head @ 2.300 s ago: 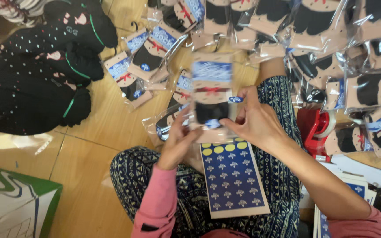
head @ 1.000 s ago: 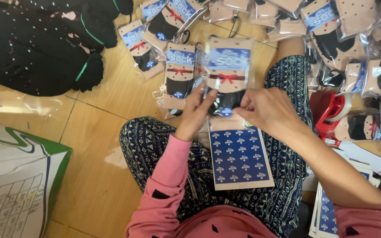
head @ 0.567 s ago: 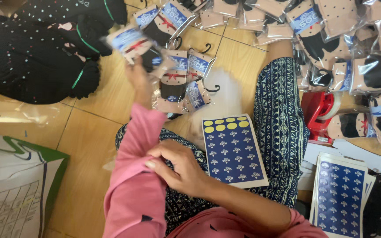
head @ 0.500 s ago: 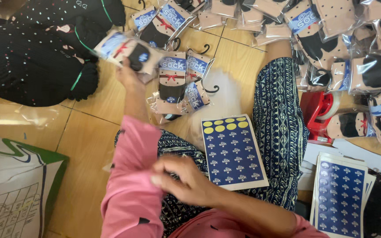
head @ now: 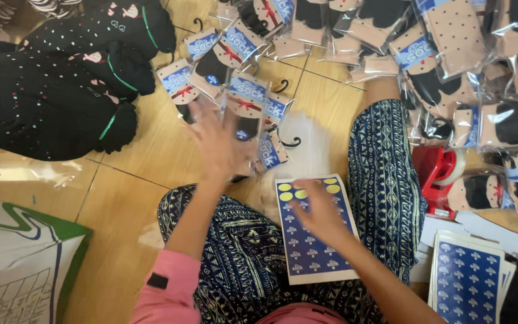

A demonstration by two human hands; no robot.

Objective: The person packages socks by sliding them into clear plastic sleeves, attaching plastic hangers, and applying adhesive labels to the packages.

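Clear plastic sleeves (head: 244, 105) on the wooden floor (head: 121, 198) each hold a folded pair of socks under a blue card header; a small cluster of them lies just far of the person's knees, and many more packets (head: 451, 54) are heaped at the far right. The left hand (head: 217, 141) is spread flat, fingers apart, over the near cluster — blurred, so whether it presses a packet cannot be told. The right hand (head: 319, 210) rests with loosely curled fingers on the sticker sheet (head: 313, 255) lying on the lap, fingertips at its far edge by the yellow dots. A red tape dispenser (head: 439, 177) sits right of the knee; a stack of sticker sheets (head: 466, 279) lies near right. Black socks (head: 49, 90) are piled far left — a printed bag (head: 19, 264) lies near left.
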